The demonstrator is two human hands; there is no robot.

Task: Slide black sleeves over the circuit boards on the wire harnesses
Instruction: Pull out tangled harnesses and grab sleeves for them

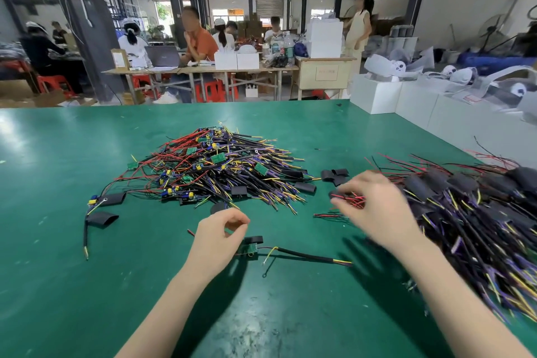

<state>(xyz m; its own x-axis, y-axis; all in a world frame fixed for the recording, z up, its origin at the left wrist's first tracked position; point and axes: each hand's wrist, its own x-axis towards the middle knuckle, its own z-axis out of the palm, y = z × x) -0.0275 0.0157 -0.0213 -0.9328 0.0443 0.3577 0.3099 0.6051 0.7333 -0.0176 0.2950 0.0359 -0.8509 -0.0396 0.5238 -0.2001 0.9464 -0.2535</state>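
A pile of bare wire harnesses [215, 166] with green circuit boards lies at the table's middle. My left hand [218, 237] hovers in front of it with fingers curled. It holds one harness whose green board [250, 248] and black sleeve [254, 240] show just right of the hand, while a red wire end pokes out on its left. That harness's black cable [308, 256] trails right along the table. My right hand [374, 206], blurred, pinches a bunch of red wires [350, 199] next to the pile of sleeved harnesses [465, 212].
Loose black sleeves [334, 174] lie between the piles, with others at the left [101, 219]. White boxes [377, 96] line the green table's [72, 285] far right edge. People work at tables beyond the far edge.
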